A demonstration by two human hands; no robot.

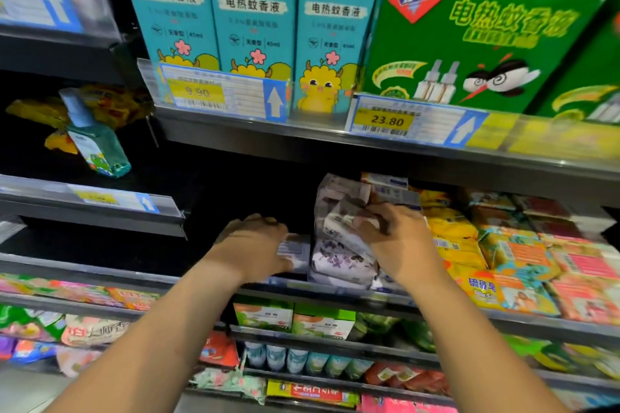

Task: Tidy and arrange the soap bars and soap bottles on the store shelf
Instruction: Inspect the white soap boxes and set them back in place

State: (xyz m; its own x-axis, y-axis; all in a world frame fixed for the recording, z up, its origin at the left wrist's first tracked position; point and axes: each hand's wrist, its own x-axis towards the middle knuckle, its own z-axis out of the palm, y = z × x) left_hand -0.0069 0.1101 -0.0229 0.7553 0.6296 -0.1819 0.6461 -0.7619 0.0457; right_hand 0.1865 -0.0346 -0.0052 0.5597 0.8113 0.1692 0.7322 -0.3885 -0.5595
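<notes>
A stack of lilac-and-white wrapped soap bars [339, 258] stands on the middle shelf [214, 278]. My right hand [397, 241] grips the upper packs of that stack, which lean to the left. My left hand [256, 245] lies palm down on a flat white soap pack [295, 253] just left of the stack, fingers closed over its edge. Yellow soap packs [449, 231] and orange-pink soap packs [523, 255] fill the shelf to the right. A teal soap bottle [95, 141] leans tilted on the left shelf.
Blue boxes [255, 13] and green boxes [469, 37] stand on the shelf above, with price tags along its front rail [335, 134]. The shelf left of my left hand is dark. Lower shelves hold more packs and small bottles [302, 359].
</notes>
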